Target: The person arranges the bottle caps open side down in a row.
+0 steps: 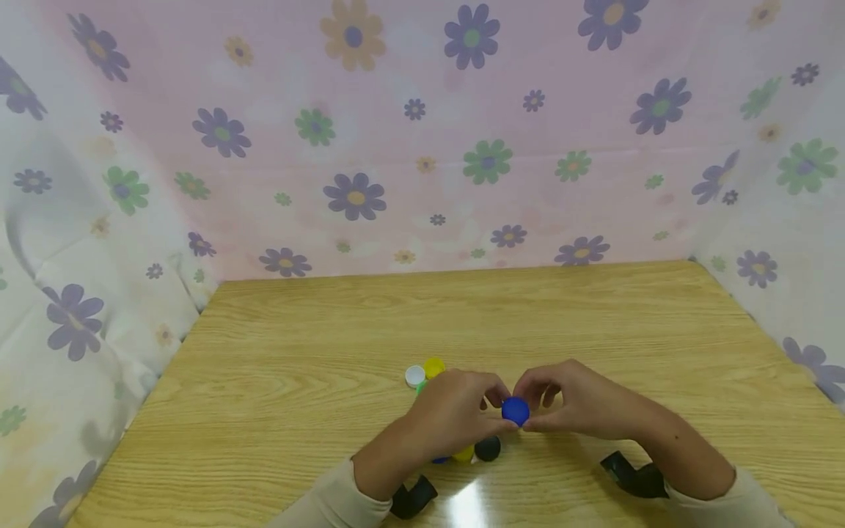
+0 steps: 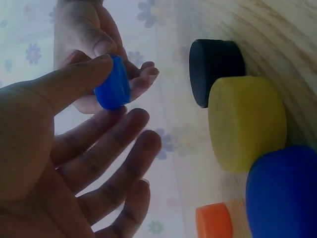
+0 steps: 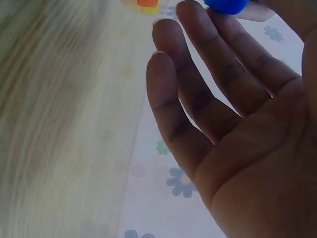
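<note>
A small blue bottle cap (image 1: 515, 411) is held up between both hands, above the table. My left hand (image 1: 455, 411) pinches its left edge between thumb and forefinger; the other left fingers (image 2: 106, 153) spread loosely below it in the left wrist view. From the opposite side, my right hand (image 1: 574, 402) grips the same cap at its edge with thumb and fingertip. In the right wrist view, only part of the blue cap (image 3: 228, 5) shows at the top. Below the hands lie a black cap (image 1: 488, 448), a yellow cap (image 2: 247, 124) and a larger blue cap (image 2: 285, 193).
Past the left hand lie a white cap (image 1: 415, 376) and another yellow cap (image 1: 433, 367), with a green one mostly hidden. An orange cap (image 2: 214, 220) shows in the left wrist view. Flowered cloth (image 1: 422, 147) surrounds the wooden table (image 1: 297, 330) at back and sides.
</note>
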The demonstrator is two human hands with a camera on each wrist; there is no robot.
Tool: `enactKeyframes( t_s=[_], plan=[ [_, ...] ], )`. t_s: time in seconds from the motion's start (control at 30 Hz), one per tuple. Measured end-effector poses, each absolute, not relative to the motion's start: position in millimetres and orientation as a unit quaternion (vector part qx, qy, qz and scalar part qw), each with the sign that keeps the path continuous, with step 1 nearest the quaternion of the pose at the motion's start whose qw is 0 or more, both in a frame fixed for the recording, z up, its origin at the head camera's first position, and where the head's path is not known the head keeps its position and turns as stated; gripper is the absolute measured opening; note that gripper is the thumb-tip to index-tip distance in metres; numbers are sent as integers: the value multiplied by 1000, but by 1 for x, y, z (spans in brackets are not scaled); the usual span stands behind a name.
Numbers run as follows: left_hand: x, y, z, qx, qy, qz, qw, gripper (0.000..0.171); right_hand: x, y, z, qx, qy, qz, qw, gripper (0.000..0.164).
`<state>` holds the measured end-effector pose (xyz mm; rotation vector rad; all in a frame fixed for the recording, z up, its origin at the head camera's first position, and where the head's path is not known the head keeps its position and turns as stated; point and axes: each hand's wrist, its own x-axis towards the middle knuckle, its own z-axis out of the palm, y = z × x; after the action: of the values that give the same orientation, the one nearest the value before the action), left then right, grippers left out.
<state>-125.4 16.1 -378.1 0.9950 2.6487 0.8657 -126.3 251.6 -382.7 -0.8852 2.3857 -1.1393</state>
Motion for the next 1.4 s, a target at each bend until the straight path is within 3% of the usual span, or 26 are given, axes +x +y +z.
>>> enactKeyframes(
  t_s=[0.6, 1.0, 1.4],
  plan=[
    [-121, 25, -394, 354, 912, 184, 93, 26, -128, 249, -394, -325, 813, -412, 251, 22],
    [-117, 29, -399, 361, 921, 123, 77, 24, -126, 242, -400, -326, 840, -365, 235, 17],
    [-113, 31, -404, 362, 927, 86, 53, 30, -121, 238, -404, -313, 852, -349, 232, 22]
  ],
)
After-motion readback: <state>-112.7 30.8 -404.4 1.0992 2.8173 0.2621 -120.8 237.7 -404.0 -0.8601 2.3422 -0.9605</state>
